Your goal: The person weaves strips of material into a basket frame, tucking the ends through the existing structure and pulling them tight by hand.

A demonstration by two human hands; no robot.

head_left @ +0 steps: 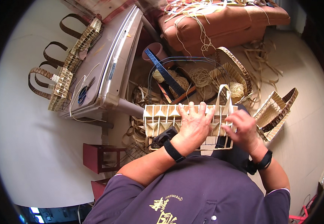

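Observation:
A half-woven basket [152, 121] of pale flat strips over a wire frame lies across my lap, its bare wire showing along the near side. With fingers spread over the woven side and their tips at its upper edge, my left hand [193, 127] holds the basket; the thumb is hard to make out. At the basket's right end, a pale flat strip [224, 93] rises in a loop. My right hand [244, 128] is closed with bent fingers at the lower end of this strip, slightly blurred. The basket's thin dark handle wire [191, 58] arches beyond it.
Ahead stand a blue-handled basket [158, 61] with twine balls, a pink bucket [155, 47] and a brown-handled basket [240, 71]. Another basket [276, 114] lies right. Scissors [83, 93] rest on the left table [106, 63]. Loose strips [259, 56] cover floor near a brown couch [221, 30].

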